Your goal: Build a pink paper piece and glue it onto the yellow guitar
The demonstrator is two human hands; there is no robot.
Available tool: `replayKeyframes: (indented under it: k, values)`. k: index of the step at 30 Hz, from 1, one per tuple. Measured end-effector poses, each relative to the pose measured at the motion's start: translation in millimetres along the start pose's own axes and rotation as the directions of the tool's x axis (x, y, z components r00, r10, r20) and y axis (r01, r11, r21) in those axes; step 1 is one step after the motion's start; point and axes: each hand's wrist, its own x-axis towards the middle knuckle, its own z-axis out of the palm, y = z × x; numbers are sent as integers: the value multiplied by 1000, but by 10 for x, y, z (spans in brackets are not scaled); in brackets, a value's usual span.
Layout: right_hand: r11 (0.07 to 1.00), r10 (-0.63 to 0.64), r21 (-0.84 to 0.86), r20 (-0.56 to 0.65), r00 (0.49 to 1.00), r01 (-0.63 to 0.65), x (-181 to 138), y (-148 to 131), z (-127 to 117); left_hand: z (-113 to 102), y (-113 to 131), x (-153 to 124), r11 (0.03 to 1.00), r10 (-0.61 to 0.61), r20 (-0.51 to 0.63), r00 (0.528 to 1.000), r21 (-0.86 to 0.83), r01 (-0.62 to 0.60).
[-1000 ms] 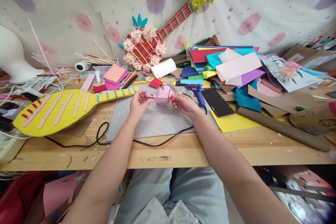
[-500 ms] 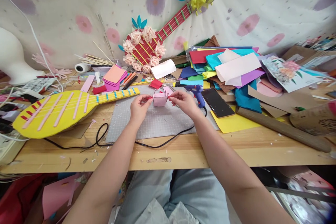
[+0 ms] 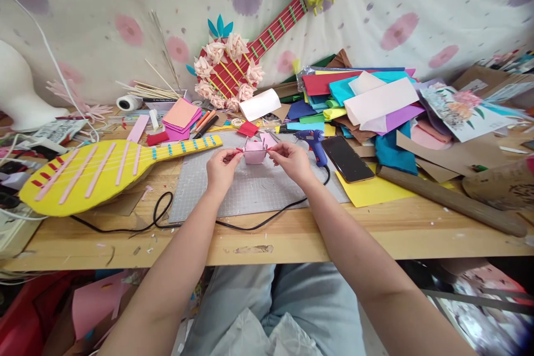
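Note:
A small pink paper piece, folded like a little box (image 3: 255, 154), is between my two hands above the grey cutting mat (image 3: 246, 194). My left hand (image 3: 223, 169) pinches a small red bit at its left side. With thumb and fingers closed, my right hand (image 3: 292, 161) grips its right edge. Just behind it lie a red paper square (image 3: 247, 128) and a pink scrap. To the right of my right hand rests a blue glue gun (image 3: 316, 146), its black cord (image 3: 258, 226) running across the mat's front.
A yellow paper banjo-like instrument (image 3: 87, 178) lies at left; a red flowered one (image 3: 233, 75) leans on the back cloth. At right are a phone (image 3: 347, 159), yellow sheet (image 3: 371, 192), brown stick (image 3: 450, 200) and piled coloured sheets (image 3: 375, 101). Sticky notes (image 3: 181, 117) lie behind the mat.
The view has tipped slightly downward. Both hands keep their hold on the pink paper box, which has turned or tilted slightly between them.

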Motion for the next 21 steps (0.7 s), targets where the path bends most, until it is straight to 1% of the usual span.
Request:
replayKeyframes:
  k: [7,12,18,21]
  values:
    - [997,-28,-76,-15,1000,27,-27,2,28,-29,98,-13,999,1,-6,1000,54,-1]
    - [992,-44,-124,-38,998,39,-41,-25,47,-40,101,-16,997,29,-15,999,78,-27]
    - [991,-70,-120,-39,997,65,-55,-21,53,-40,75,-9,993,56,-14,998,101,-54]
    - [995,-77,-70,-10,997,77,-63,-39,11,-54,68,11,997,32,10,999,70,-33]
